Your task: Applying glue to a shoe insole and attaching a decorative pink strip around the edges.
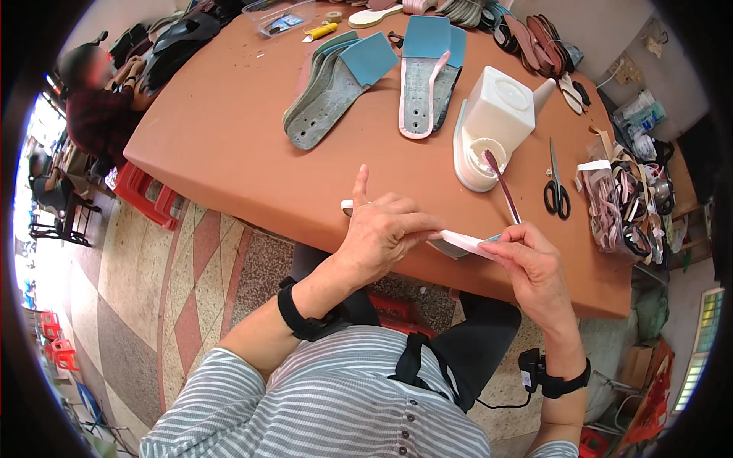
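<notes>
A narrow white strip [467, 243] stretches between my two hands, just above the table's near edge. My left hand [385, 229] pinches its left end between thumb and fingers, with the index finger pointing away. My right hand [531, 263] closes on the other end. Under the strip shows a bit of a grey and blue piece [450, 249], mostly hidden by my hands. A small white end [347, 206] peeks out beside my left hand; what it belongs to is hidden. Beyond my right hand, a dark-handled brush [500, 183] leans in the round opening of a white glue container [498, 114].
Grey insoles with blue tops [328, 99] lie fanned at the far middle, beside a pink-edged insole [417, 91]. Black-handled scissors [557, 191] rest right of the glue. Straps fill a clear bag [611, 198] at the right edge. A person [103, 99] sits far left.
</notes>
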